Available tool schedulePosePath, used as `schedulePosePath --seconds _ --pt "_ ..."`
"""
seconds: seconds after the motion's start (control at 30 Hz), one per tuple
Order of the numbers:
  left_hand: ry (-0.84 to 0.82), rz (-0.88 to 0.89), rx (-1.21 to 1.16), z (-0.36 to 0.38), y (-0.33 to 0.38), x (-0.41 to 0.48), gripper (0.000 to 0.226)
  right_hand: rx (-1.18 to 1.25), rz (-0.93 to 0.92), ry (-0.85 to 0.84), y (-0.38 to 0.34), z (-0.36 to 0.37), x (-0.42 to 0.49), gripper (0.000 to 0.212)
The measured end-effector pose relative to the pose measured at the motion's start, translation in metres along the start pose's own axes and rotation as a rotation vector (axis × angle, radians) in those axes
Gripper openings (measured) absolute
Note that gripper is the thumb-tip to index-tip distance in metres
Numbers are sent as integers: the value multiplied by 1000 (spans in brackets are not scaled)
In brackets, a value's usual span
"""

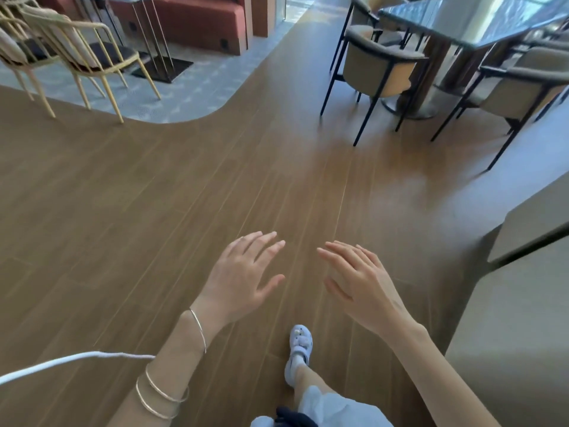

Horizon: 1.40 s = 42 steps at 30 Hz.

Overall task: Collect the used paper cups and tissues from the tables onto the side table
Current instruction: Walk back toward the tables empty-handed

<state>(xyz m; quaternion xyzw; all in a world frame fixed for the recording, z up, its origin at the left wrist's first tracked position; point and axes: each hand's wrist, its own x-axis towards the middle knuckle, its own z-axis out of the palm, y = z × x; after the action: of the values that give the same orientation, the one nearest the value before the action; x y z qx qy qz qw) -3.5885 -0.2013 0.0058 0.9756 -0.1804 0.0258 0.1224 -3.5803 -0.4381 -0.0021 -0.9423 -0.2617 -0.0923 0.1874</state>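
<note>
**Empty-handed in the aisle, nothing to collect in sight yet**

I have both hands out in front of me over the wooden floor (154, 195). My left hand (243, 275) is spread wide and flat, holding nothing; my right hand (360, 278) is the same, fingers loose and apart, nothing in it. I can see no cups or tissues anywhere: the dark table (480, 23) ahead on the right shows only glare on its top, and I cannot tell if anything sits on it.

My judgement of the risks: one foot in a pale shoe (300, 346) is mid-stride, and the chair (378, 69) legs by that table jut into my path, so a careless approach could catch one. The white cord (61, 363) beside my left forearm could snag when I reach. The counter (529, 235) edge close on my right could clip my elbow.
</note>
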Motion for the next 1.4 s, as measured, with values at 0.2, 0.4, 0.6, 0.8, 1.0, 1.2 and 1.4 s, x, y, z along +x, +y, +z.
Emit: schedulePosePath --seconds 0.2,0.4,0.6,0.8,1.0,1.2,1.4 --pt "-4 1 25 -6 -15 120 58 28 10 -23 80 -16 100 45" --pt "-9 11 13 6 -26 221 55 2 28 26 148 -30 179 43" --pt "-21 63 -8 28 -46 305 52 -1 87 -39 200 -8 225 43" --pt "-30 107 -14 39 -107 410 52 -10 115 -99 252 21 320 43" --pt "-50 155 4 17 -177 535 54 -9 110 -46 295 27 451 44" --pt "-59 127 0 8 -230 631 55 -33 127 21 344 43 545 42" --pt "-112 105 0 33 -274 708 55 -53 131 -98 402 77 612 43"
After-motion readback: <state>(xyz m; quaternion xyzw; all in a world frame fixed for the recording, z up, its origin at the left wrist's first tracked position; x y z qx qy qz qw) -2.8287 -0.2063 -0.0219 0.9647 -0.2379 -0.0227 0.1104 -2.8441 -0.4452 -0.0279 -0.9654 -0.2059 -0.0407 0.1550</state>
